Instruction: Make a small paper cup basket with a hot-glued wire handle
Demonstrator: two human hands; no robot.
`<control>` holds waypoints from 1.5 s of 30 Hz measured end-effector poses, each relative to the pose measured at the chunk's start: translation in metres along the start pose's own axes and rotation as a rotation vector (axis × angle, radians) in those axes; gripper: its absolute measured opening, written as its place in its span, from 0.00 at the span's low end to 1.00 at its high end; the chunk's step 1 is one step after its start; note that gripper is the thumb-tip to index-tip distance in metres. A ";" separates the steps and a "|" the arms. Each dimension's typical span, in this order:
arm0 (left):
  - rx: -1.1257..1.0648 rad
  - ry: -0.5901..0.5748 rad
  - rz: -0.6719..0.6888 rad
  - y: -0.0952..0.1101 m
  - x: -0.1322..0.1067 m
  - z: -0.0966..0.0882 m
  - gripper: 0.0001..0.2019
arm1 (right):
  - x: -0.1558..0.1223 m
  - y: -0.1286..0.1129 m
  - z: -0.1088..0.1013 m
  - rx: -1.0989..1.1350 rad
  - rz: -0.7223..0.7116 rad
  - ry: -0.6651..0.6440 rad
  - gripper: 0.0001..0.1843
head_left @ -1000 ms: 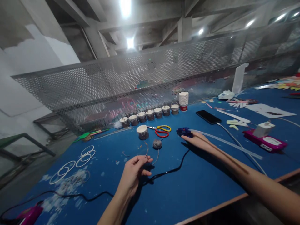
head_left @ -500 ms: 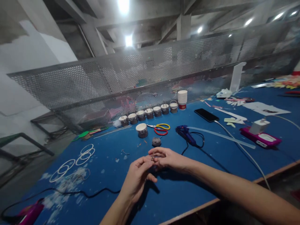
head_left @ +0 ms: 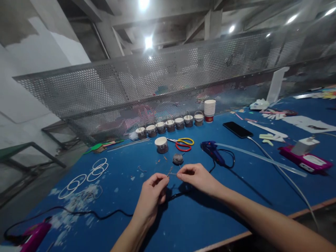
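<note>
A short length of grey yarn [head_left: 172, 173] is stretched between my hands above the blue table. My left hand [head_left: 152, 194] pinches one end between thumb and forefinger, where a small twist or knot seems to stick up. The other end is pinched by my right hand [head_left: 196, 178]. Just beyond the fingers lies a small ball of grey yarn [head_left: 177, 159], with a strand coming down toward my right hand. Behind it stand a paper cup [head_left: 161, 145] wrapped in grey at the bottom and scissors [head_left: 183, 143] with red and yellow handles.
Several grey-wrapped cups [head_left: 170, 126] line the mesh panel [head_left: 105, 94], beside stacked paper cups [head_left: 209, 110]. A blue glue gun [head_left: 214, 152], a phone [head_left: 237, 130] and a pink power strip [head_left: 304, 159] lie right. White rings [head_left: 98, 169] lie left; a black cord [head_left: 99, 215] crosses the table.
My hands were together with fingers overlapping; now they are apart, the right one drawn to the right, with the yarn pulled out between them. The camera view has shifted slightly.
</note>
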State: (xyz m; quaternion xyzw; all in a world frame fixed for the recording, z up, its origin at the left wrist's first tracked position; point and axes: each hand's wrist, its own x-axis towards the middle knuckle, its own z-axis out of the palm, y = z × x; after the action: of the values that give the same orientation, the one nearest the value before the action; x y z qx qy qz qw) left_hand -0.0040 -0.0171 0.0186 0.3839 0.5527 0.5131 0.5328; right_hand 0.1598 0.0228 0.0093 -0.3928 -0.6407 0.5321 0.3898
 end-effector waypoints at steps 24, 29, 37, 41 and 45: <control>0.005 0.058 0.035 -0.007 -0.001 0.003 0.14 | -0.005 0.003 0.003 -0.036 -0.093 0.020 0.10; 0.031 -0.016 -0.020 -0.002 -0.001 0.002 0.14 | -0.005 0.003 0.002 -0.043 -0.097 0.032 0.10; 0.057 0.000 0.065 -0.010 0.003 0.001 0.15 | -0.005 0.003 0.003 -0.027 -0.079 0.029 0.10; 0.056 0.038 0.066 -0.013 0.003 0.002 0.15 | -0.005 0.004 0.004 -0.021 -0.079 0.024 0.10; 0.024 0.025 0.016 -0.010 0.002 0.002 0.16 | -0.006 0.004 0.004 -0.035 -0.075 0.017 0.09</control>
State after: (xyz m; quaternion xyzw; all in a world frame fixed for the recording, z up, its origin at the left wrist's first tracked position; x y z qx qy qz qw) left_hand -0.0008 -0.0169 0.0086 0.3882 0.5624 0.5152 0.5173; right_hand 0.1584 0.0165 0.0047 -0.3798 -0.6609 0.5023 0.4082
